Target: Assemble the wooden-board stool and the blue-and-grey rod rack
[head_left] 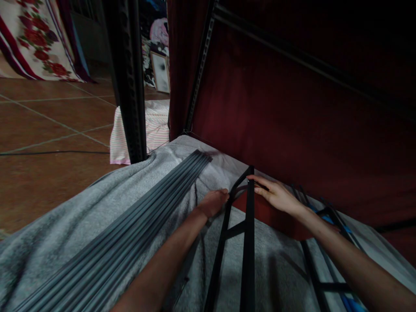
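A black metal frame (249, 242) with two long rails and a crosspiece stretches from the near edge toward a bent far end. My left hand (215, 203) is closed at its left rail near that end, with the fingertips partly hidden. On the other side, my right hand (276, 195) grips the right rail near its top; the index finger reaches across it and the thumb lies against its side. A tiny shiny spot shows under the index fingertip, too small to name. Left of my left arm lies a bundle of grey tubes (146, 212), side by side on a grey blanket (107, 190).
Another black frame (334, 287) lies at right beside blue material (352, 303). A reddish-brown panel (276, 216) sits behind the held frame. A dark red curtain (276, 108) and black perforated posts (130, 86) border the bed. A striped cloth (157, 121) hangs beyond the left post.
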Tool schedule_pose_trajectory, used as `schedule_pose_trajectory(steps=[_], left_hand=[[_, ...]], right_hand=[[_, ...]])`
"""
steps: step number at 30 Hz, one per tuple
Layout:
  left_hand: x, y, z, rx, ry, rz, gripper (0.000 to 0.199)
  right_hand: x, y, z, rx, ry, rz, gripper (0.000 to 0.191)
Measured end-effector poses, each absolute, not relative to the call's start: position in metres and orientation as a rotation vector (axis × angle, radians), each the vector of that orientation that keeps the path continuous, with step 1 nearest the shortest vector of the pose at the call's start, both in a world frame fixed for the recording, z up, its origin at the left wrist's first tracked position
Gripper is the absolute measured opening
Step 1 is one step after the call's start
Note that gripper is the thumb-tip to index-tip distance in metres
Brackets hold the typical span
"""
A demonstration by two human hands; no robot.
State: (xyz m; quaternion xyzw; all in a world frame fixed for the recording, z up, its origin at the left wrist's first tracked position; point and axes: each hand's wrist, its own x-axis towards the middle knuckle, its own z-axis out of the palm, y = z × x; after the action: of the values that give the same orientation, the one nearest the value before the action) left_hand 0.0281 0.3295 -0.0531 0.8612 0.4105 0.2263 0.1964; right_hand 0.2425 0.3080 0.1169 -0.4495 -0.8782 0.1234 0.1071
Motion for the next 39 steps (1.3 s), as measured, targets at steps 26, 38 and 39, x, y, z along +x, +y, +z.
schedule_pose_trajectory(steps=[26,38,39], left_hand=[[0.027,0.331,-0.049,2.342,1.103,0.623,0.026],[0.029,0.333,-0.049,2.406,1.078,0.611,0.017],[0.029,0.334,-0.050,2.401,1.061,0.610,0.020]], right_hand=[[0.242,0.308,0.118,-1.348,-2.571,0.392,0.045],[0.243,0.308,0.119,-1.364,-2.574,0.391,0.045],[0.243,0.308,0.119,-1.370,-2.575,0.388,0.045]])
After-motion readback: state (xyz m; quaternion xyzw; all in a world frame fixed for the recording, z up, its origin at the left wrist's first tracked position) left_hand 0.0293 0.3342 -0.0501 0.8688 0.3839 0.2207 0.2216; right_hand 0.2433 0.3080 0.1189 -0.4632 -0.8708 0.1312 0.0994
